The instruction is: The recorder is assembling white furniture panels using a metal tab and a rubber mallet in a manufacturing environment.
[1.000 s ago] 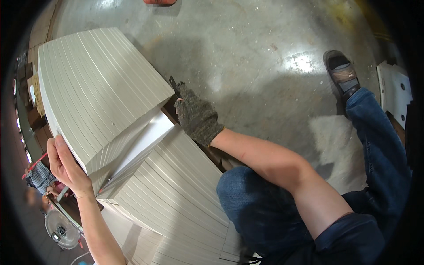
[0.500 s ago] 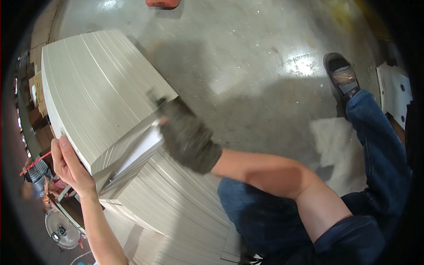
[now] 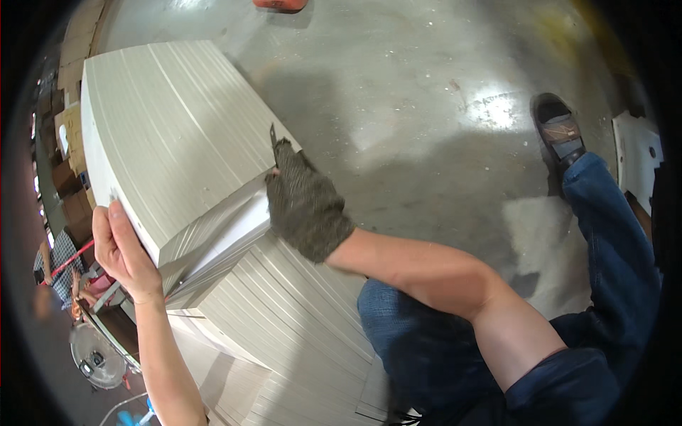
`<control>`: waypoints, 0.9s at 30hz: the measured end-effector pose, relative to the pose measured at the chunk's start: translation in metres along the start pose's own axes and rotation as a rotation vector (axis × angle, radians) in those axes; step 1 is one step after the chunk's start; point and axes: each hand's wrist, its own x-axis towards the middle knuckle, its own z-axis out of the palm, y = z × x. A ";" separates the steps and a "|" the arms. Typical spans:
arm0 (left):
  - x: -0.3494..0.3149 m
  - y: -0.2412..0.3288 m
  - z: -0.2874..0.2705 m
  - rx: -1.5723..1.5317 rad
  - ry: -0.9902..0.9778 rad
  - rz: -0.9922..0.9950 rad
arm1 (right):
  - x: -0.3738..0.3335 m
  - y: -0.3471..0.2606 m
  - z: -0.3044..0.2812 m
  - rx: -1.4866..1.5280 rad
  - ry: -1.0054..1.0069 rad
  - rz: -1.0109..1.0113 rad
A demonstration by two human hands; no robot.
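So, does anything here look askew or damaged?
The upper pale stack sits askew to the lower stack. A dark smudge stands out on the upper one's white side, by the left hand; dirt or damage, I can't tell.

The bare left hand [image 3: 126,248] rests its fingers against the left edge of the upper stack of pale sheets [image 3: 177,128]. The right hand [image 3: 307,202], in a dark grey glove, grips a thin dark tool [image 3: 273,135] pointing up beside that stack's right corner. A lower stack [image 3: 284,305] lies nearer the person's body, with a white gap between the two. At the left are a fan [image 3: 98,358] and a person in checked clothing [image 3: 64,254]; a shoe [image 3: 558,128] stands on the grey floor [image 3: 426,92].
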 end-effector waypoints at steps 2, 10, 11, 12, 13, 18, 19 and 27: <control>0.000 0.003 0.000 0.009 -0.001 0.026 | -0.016 -0.012 0.020 -0.114 0.080 -0.460; -0.001 0.002 -0.011 0.128 0.006 0.046 | -0.017 -0.029 0.007 -0.056 0.308 -0.158; -0.001 0.005 -0.006 0.102 -0.005 0.013 | -0.017 -0.022 0.010 -0.062 0.306 -0.160; -0.001 0.006 -0.001 0.095 -0.002 0.020 | -0.016 -0.011 0.020 -0.154 0.249 -0.200; 0.000 0.008 0.003 0.085 -0.003 0.029 | -0.018 -0.006 0.025 -0.247 0.194 -0.237; 0.000 0.000 -0.004 0.070 0.045 -0.014 | -0.031 -0.099 0.026 0.088 0.159 -0.796; -0.001 0.002 -0.004 0.097 0.031 0.006 | -0.031 -0.089 0.028 -0.057 0.299 -0.803; 0.001 0.002 -0.005 0.061 0.012 0.063 | 0.001 0.047 -0.019 0.068 0.275 0.150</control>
